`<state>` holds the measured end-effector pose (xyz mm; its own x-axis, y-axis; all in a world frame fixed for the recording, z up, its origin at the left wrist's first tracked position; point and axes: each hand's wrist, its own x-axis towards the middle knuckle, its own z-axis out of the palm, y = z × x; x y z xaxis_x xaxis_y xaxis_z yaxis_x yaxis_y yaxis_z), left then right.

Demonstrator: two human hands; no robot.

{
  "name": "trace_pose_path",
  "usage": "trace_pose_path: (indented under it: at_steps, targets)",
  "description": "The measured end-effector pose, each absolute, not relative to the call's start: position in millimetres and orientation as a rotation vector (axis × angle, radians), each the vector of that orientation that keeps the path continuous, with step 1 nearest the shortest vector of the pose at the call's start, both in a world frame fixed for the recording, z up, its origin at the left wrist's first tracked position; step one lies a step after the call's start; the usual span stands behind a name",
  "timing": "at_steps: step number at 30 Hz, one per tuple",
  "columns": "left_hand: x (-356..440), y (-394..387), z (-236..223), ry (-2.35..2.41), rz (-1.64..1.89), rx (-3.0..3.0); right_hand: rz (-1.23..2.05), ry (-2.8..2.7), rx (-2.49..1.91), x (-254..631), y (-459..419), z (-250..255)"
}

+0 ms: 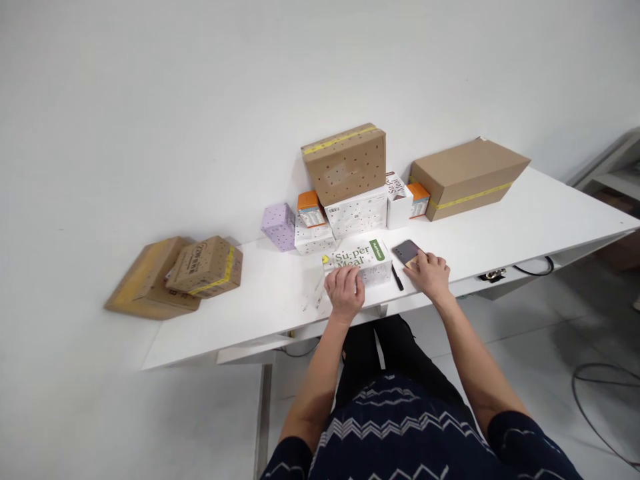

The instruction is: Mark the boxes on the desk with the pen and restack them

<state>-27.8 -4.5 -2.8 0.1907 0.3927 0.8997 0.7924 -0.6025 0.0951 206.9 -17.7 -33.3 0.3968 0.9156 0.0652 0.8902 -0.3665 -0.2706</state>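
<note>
My left hand (345, 291) rests with curled fingers on the near edge of a white "Super Meal" box (361, 260) with a green label, lying on the white table (250, 300). My right hand (429, 275) lies with fingers spread over the near end of a dark phone (405, 251) to the right of the box. A black pen (397, 277) lies between the box and my right hand.
Behind stand a perforated brown box (346, 163) on white boxes (356, 212), a lilac box (279, 225), orange-topped cartons (310, 208), and a large taped brown box (467, 175). Two brown boxes (175, 275) sit at the left. Cables (535, 270) hang at the right edge.
</note>
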Motion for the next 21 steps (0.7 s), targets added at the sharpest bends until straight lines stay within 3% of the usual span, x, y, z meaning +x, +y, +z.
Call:
trace_pose_path:
  at_steps: [5,8,14,17,21]
  targets:
    - [-29,-4,-6,-1.122,-1.362,-2.094,0.186,-1.505,-2.37,207,-13,-27]
    - [-31,-4,-9,-1.156,-1.33,-2.115,0.39,-1.225,-2.244,213,-13,-22]
    - [-30,-3,-12,-1.168,-1.342,-2.106,1.234,-0.451,-1.207,216,-44,19]
    - [-28,-3,-12,-1.195,-1.346,-2.103,1.442,-0.378,-0.833,195,-69,46]
    - [-28,-3,-12,-1.19,-1.351,-2.101,1.651,-0.375,-0.646,151,-92,63]
